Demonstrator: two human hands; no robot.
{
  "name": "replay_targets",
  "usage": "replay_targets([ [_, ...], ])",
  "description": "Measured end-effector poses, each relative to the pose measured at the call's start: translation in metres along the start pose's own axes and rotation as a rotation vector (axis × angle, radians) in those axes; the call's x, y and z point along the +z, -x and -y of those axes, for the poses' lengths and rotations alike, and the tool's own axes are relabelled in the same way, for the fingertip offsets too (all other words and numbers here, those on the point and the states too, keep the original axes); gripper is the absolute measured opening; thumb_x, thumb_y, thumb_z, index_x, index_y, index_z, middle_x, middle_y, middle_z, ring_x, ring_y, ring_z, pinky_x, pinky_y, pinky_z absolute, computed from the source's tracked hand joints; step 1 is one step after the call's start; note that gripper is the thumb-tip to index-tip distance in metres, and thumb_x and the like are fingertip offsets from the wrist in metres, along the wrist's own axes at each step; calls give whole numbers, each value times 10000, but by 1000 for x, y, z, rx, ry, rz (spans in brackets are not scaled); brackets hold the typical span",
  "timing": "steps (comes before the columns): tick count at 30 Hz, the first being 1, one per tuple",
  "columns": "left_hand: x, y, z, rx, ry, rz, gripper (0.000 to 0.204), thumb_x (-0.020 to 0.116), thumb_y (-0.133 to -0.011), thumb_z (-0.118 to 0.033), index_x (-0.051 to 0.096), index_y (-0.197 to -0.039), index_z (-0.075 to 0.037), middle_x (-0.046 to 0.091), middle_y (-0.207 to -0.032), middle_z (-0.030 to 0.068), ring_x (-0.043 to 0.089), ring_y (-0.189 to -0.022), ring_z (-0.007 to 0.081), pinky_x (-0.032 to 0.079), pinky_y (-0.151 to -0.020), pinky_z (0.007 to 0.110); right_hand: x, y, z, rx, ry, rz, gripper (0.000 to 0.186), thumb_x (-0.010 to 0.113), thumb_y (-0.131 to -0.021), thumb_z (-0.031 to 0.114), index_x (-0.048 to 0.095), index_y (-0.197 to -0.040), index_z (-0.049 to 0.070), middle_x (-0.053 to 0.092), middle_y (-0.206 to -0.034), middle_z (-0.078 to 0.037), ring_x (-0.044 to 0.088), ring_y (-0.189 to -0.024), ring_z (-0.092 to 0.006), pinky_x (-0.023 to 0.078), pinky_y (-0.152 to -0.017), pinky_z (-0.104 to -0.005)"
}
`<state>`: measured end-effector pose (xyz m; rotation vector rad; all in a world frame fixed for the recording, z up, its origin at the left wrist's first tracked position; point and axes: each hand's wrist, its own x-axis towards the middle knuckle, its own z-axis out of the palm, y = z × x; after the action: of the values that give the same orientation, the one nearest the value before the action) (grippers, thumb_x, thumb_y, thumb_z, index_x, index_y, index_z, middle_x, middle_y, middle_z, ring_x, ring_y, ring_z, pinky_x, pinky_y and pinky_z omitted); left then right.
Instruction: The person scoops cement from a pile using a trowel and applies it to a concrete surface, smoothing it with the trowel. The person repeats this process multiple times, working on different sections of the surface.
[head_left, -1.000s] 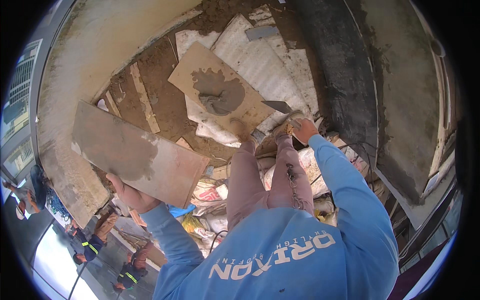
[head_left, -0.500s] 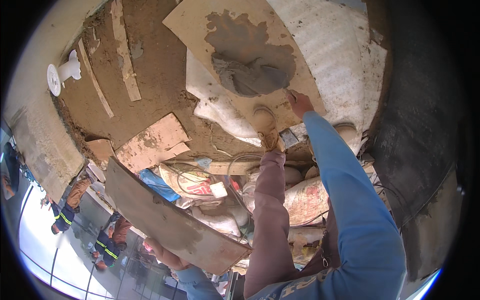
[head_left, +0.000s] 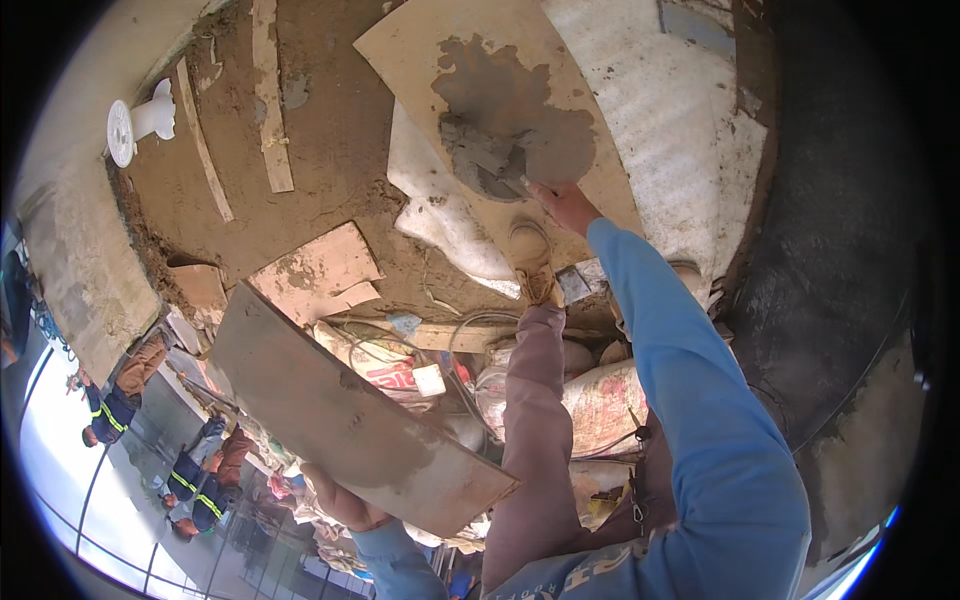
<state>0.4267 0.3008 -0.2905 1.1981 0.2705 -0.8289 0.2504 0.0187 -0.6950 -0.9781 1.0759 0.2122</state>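
Observation:
My right hand [head_left: 565,206] is closed round the handle of a trowel [head_left: 516,166], whose blade is sunk in wet grey mortar [head_left: 490,85] and hard to make out. The mortar lies spread on a large tan board [head_left: 410,50] on the ground, with a thicker heap at its near side. At the lower left, my left hand [head_left: 338,500] grips a long rectangular board [head_left: 345,410] from beneath its edge. That board is tilted and bears a thin smear of grey; most of my left fingers are hidden behind it.
My boot [head_left: 530,250] stands at the tan board's near edge. White sheeting [head_left: 670,130] lies beneath and right of it. Wood strips [head_left: 268,100], a pinkish panel [head_left: 315,270] and a white spool [head_left: 140,122] lie left. Sacks [head_left: 600,405] and cables are near my legs. Several people [head_left: 205,485] are lower left.
My right hand has moved left with the trowel, into the thicker mortar heap. The board in my left hand has tilted so more of its face shows.

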Motion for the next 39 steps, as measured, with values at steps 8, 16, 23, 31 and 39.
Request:
replay_targets([
  [8, 77, 13, -7, -74, -145, 190, 525, 420, -1053, -361, 374, -1453, -24, 487, -1435, 150, 523, -1267, 301, 436, -1062, 460, -43, 247, 176, -219, 31, 16, 471, 523, -1001, 315, 571, -1328, -21, 516, -769, -20, 465, -620, -91, 408, -550, -274],
  [16, 235, 52, -57, 67, 33, 450, 476, 478, -1039, -314, 408, -1387, 4, 536, -1352, 141, 565, -1209, 269, 484, -1014, 423, -4, 573, 354, -984, 410, -349, 523, 620, -885, 139, 521, -1371, -29, 642, -898, -148, 615, -748, -210, 511, -716, -343],
  [23, 376, 120, -80, -112, 291, 667, 471, 454, -1048, -341, 413, -1390, -21, 551, -1319, 115, 579, -1168, 280, 480, -1000, 436, 11, 680, 374, -741, 573, -615, 530, 644, -856, 88, 519, -1362, -8, 621, -1195, -281, 612, -1101, -419, 492, -924, -436],
  [31, 433, 201, -113, -369, 138, 982, 517, 426, -1045, -426, 430, -1404, -53, 552, -1331, 118, 582, -1165, 273, 485, -989, 429, -72, 831, 337, -1178, 607, -964, 391, 697, -823, 101, 590, -1166, -52, 678, -924, -203, 690, -796, -302, 531, -698, -350],
  [39, 471, 302, -85, -728, -11, 1287, 511, 423, -1045, -418, 450, -1405, -56, 549, -1354, 106, 561, -1183, 275, 461, -1015, 424, -152, 799, 252, -1102, 652, -1350, 351, 686, -783, 147, 604, -1109, 43, 629, -899, -155, 645, -768, -364, 533, -658, -424],
])
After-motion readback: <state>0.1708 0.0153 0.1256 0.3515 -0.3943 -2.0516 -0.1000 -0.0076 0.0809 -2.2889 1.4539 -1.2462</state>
